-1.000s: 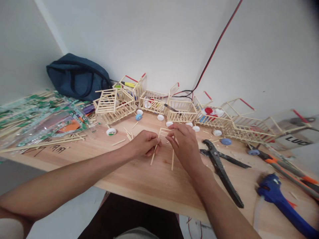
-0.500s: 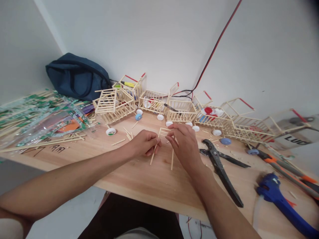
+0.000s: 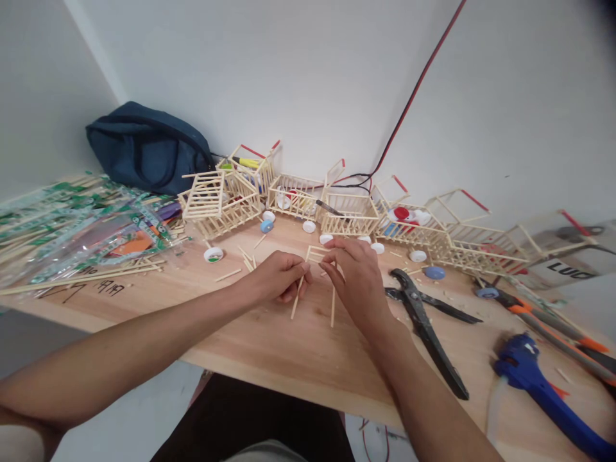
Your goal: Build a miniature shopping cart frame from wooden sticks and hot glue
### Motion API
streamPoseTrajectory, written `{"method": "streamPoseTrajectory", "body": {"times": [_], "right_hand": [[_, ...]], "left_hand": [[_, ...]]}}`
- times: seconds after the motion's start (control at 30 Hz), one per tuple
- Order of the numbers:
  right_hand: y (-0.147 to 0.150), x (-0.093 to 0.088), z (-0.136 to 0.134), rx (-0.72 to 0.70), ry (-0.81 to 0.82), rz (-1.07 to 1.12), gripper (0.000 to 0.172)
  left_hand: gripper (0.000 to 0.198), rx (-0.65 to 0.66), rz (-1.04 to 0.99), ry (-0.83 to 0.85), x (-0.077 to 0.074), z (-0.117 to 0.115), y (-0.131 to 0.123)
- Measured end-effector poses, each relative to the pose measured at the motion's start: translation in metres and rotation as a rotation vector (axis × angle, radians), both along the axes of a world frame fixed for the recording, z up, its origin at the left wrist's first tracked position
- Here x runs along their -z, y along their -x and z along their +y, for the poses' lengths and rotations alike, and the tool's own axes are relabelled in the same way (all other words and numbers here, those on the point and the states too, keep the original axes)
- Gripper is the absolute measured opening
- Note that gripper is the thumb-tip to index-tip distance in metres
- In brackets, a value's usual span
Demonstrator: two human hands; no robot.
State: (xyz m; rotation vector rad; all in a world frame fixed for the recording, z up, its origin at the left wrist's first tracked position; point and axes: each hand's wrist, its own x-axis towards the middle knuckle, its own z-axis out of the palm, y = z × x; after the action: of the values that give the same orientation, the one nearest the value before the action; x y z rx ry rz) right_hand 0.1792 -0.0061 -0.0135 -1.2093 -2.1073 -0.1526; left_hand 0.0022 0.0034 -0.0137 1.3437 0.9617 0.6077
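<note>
My left hand (image 3: 278, 277) rests on the wooden table (image 3: 269, 346) with its fingers curled round a thin wooden stick (image 3: 296, 301) that slants toward me. My right hand (image 3: 359, 276) lies just to its right, fingertips pinched on a small flat frame of sticks (image 3: 316, 254). A second long stick of that frame (image 3: 332, 307) runs down beside my right palm. The fingertips of both hands nearly meet over the frame.
Several stick-built carts (image 3: 346, 215) with bottle-cap wheels line the wall. Black pliers (image 3: 423, 321), orange-handled cutters (image 3: 543, 321) and a blue glue gun (image 3: 543, 391) lie at right. Packets of sticks (image 3: 81, 234) and a dark blue bag (image 3: 144, 151) sit at left. A white cap (image 3: 213, 255) lies nearby.
</note>
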Motion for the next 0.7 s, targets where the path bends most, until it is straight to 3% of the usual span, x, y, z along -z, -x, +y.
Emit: {"method": "streamPoseTrajectory", "body": {"times": [0.3,0.4,0.53,0.7], "right_hand": [[0.001,-0.003,-0.002,0.014,0.049,-0.032,0.005],[0.001,-0.003,-0.002,0.010,0.059,-0.029,0.005],[0.003,-0.003,-0.003,-0.004,0.056,-0.031,0.007],[0.005,-0.002,-0.004,-0.043,0.053,-0.039,0.009]], "left_hand": [[0.036,0.064,0.097,-0.096,0.001,0.006,0.009],[0.035,-0.039,0.129,-0.145,-0.004,0.009,0.013],[0.031,-0.180,0.013,-0.245,-0.006,0.014,0.017],[0.031,-0.175,-0.024,-0.209,-0.005,0.017,0.016]]}}
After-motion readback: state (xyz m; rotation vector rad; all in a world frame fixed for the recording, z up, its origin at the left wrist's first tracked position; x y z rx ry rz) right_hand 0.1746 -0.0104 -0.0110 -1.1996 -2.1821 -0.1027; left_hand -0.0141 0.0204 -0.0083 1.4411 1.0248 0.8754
